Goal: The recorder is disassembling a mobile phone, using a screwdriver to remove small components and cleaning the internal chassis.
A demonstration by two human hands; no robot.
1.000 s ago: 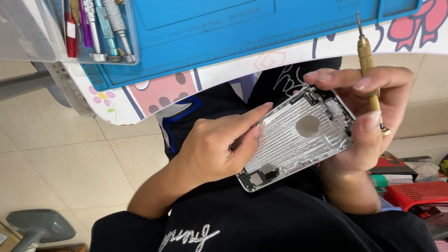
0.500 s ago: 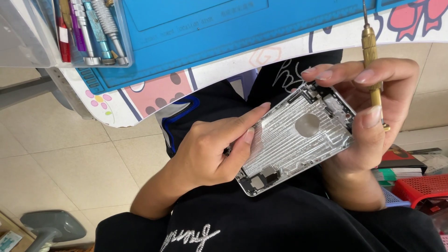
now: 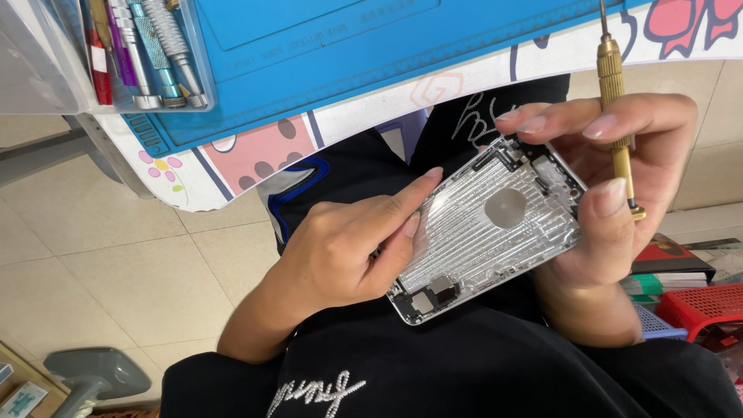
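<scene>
Gripping the bare phone housing [image 3: 487, 228] over the lap, left hand [image 3: 340, 248] pinched its long edge; right hand [image 3: 619, 201] curled around the far edge, brass screwdriver [image 3: 615, 108] tucked between fingers. Blue mat [image 3: 371, 54] sat just above.

Silver ribbed phone housing [image 3: 487, 224], brass-gold screwdriver [image 3: 615, 101], bright blue mat [image 3: 371, 54] over a pink-and-white cartoon-patterned tabletop [image 3: 255, 151], red basket [image 3: 708, 310].

I see flat boxes [image 3: 672, 263], red and green, stacked at right; a small blue-green box [image 3: 22, 399] bottom left.
</scene>
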